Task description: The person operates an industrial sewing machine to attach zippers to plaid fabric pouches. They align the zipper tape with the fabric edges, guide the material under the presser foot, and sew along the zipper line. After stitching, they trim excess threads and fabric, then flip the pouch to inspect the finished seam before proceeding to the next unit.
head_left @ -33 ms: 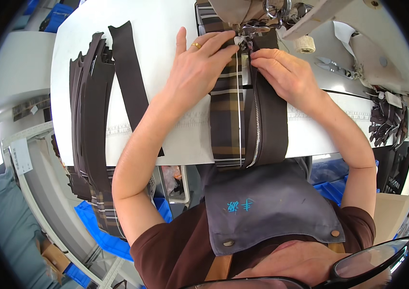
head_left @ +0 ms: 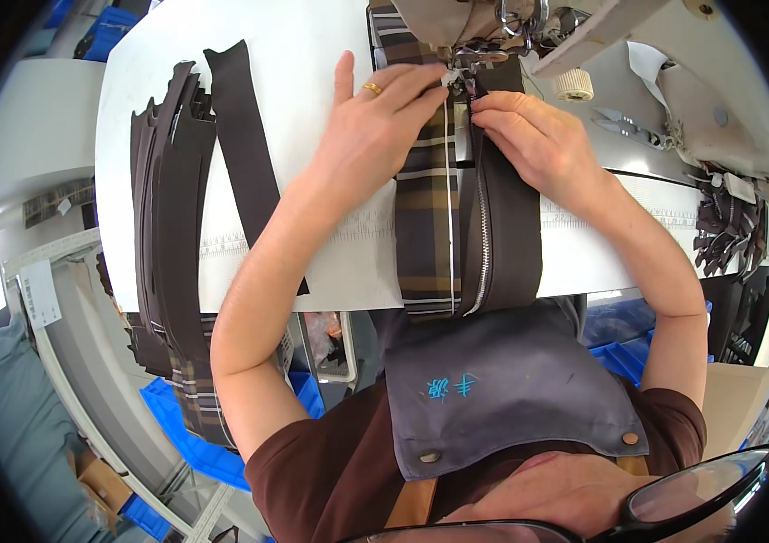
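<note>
A plaid fabric panel (head_left: 427,240) in brown, black and white lies lengthwise under the sewing machine's presser foot (head_left: 457,80). Beside it on the right runs a zipper (head_left: 484,231) with silver teeth on dark tape, next to a dark brown fabric strip (head_left: 515,217). My left hand (head_left: 375,118), a ring on one finger, is open with its fingers stretched over the plaid panel; the fingertips, slightly blurred, reach close to the presser foot. Just right of the foot, my right hand (head_left: 543,140) pinches the upper end of the zipper between thumb and fingers.
Dark brown strips (head_left: 176,181) are stacked at the table's left, with a single strip (head_left: 244,136) beside them. Thread snips (head_left: 629,127) lie right of the machine, near a bundle of dark scraps (head_left: 730,222). Blue bins (head_left: 194,434) stand below the table edge.
The fingers of my left hand have shifted slightly to the right by the presser foot. My right hand and the fabric show no visible movement.
</note>
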Motion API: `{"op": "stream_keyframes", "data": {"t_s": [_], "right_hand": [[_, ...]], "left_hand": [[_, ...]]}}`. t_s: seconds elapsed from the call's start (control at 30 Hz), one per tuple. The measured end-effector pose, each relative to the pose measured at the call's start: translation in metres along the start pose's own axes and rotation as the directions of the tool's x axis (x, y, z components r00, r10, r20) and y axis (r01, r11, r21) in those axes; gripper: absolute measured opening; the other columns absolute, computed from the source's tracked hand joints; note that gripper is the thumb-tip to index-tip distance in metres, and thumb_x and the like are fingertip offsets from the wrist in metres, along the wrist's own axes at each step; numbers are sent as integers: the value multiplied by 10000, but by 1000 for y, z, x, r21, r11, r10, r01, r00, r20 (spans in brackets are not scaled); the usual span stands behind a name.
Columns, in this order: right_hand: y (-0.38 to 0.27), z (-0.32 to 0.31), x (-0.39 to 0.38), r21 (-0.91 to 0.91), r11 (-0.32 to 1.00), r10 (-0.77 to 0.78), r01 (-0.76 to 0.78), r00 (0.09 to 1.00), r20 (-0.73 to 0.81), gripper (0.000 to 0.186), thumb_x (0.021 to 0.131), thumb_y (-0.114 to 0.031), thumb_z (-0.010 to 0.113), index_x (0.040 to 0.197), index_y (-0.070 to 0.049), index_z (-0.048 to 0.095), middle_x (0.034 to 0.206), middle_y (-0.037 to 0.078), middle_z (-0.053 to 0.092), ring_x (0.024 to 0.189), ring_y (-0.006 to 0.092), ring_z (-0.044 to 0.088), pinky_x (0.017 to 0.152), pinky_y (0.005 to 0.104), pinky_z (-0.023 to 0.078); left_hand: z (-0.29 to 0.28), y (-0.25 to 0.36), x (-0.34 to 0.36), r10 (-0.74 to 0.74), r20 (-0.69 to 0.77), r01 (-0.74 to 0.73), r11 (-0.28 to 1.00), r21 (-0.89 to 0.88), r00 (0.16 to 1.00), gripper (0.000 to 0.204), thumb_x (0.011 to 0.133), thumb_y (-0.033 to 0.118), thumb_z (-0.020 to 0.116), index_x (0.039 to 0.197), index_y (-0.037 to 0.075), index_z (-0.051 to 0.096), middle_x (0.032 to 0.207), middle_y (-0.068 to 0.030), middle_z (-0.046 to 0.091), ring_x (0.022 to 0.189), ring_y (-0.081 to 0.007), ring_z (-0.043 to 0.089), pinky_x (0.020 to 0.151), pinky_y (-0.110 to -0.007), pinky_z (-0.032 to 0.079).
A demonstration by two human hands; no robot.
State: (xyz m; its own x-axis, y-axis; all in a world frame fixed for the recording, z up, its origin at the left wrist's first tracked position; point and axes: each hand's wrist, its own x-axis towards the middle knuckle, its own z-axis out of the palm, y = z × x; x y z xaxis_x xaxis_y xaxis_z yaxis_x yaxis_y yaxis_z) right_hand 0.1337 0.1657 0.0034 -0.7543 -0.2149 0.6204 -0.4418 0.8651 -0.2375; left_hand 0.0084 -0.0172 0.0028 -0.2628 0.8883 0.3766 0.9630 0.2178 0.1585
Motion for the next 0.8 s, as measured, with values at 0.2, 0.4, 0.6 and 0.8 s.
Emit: {"op": "stream_keyframes", "data": {"t_s": [0.2,0.4,0.6,0.8], "right_hand": [[0,2,1,-3,1000,-1,1,1000,-14,194,710,-12,668,897,-3,616,955,84,627,787,234,640,651,310,536],[2,7,-2,-65,998,-6,8,1000,27,225,714,-13,626,938,7,620,995,97,625,817,244,635,678,324,533],[4,3,-3,-32,999,27,-26,999,27,232,716,-12,620,946,8,618,1002,101,626,823,254,635,681,332,534],[4,3,-3,-29,999,42,-41,999,16,224,718,-14,618,942,1,617,1002,92,628,829,255,634,691,331,531]], "left_hand": [[-1,7,-4,35,-53,-35,999,7,998,295,824,233,661,1099,128,654,1187,58,616,1044,-135,579,1056,-600,182],[1,5,-3,38,-95,-34,999,40,995,279,813,258,667,1054,118,665,1134,32,635,1036,-127,572,1032,-625,227],[-3,8,0,-15,-42,14,1000,-16,999,283,840,241,647,1105,143,658,1171,42,629,1050,-148,583,1050,-613,176],[-3,8,3,-15,-46,14,1000,-18,999,286,844,240,641,1117,153,655,1166,50,628,1020,-154,593,1047,-612,186]]}}
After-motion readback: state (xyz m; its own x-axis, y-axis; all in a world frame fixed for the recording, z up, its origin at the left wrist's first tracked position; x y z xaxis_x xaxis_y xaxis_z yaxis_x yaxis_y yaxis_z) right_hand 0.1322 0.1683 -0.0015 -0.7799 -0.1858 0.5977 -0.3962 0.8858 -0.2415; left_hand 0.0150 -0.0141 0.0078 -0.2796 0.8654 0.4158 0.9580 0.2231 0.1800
